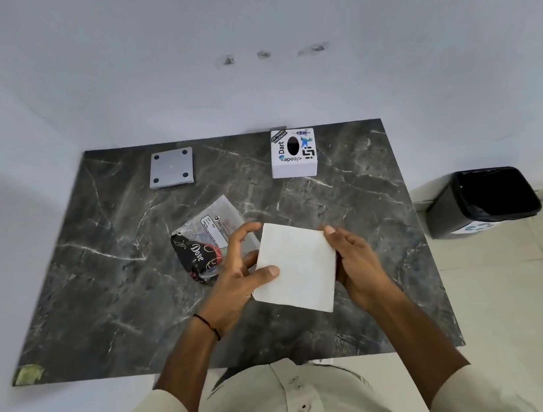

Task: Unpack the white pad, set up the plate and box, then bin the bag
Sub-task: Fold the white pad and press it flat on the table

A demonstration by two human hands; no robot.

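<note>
A square white pad [297, 266] is held above the dark marble table [98, 263], tilted a little. My right hand [356, 260] grips its right edge. My left hand [237, 272] holds its left edge with the thumb on top and the fingers spread behind. The clear plastic bag [210, 238] with a label and a black printed part lies flat on the table just left of the pad. A grey square plate [172, 168] with four dark dots lies at the back left. A white box [292, 153] with stickers and a dark oval hole stands at the back right.
A black bin [481, 200] with a dark liner stands on the tiled floor to the right of the table. A pale wall runs behind the table. A scrap of greenish tape [28, 373] sticks to the table's front left corner.
</note>
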